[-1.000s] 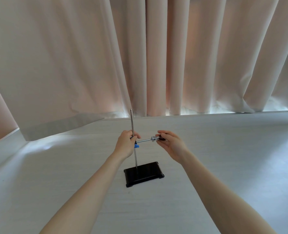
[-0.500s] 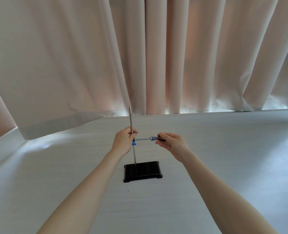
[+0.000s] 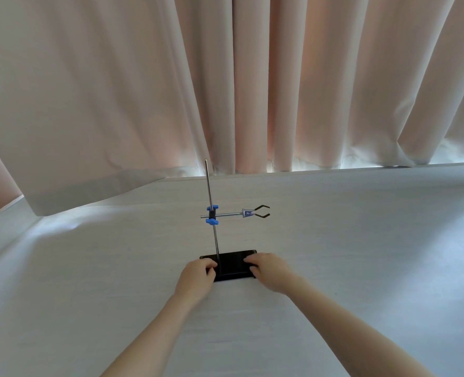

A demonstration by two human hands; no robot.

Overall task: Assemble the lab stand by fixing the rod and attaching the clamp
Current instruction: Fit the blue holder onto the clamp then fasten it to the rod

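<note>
Hanging across the whole upper half of the frame: pale pink curtain [image 3: 116, 91] in long folds, its lower left hem draped onto the surface at middle left. Spreading over the lower half: white table [image 3: 361, 240], far edge running just under the curtain folds, brighter patches of light at left and far right.

Entering from the bottom edge and converging toward lower centre: two bare forearms. Resting at the left end of the black base [image 3: 233, 265]: left hand [image 3: 195, 278], fingers curled down over the near left corner, gripping that end. Resting at the right end of the same base: right hand [image 3: 269, 270], fingers bent and close together, tips on the top of the plate, thumb tucked at the near right edge, so holding that end as well.

Lying flat on the table just below centre of the frame: the base, a dark rectangular plate, partly covered by both hands. Standing upright from its left part: thin metal rod [image 3: 210, 191], top reaching the curtain hem at centre. Fixed about halfway up the rod: black boss head with two blue knobs [image 3: 212, 214]. Reaching horizontally to the right from it: clamp [image 3: 255, 213] on a slim metal arm, dark prongs spread apart at the right tip, gripping nothing, well above the hands and touched by neither.
</note>
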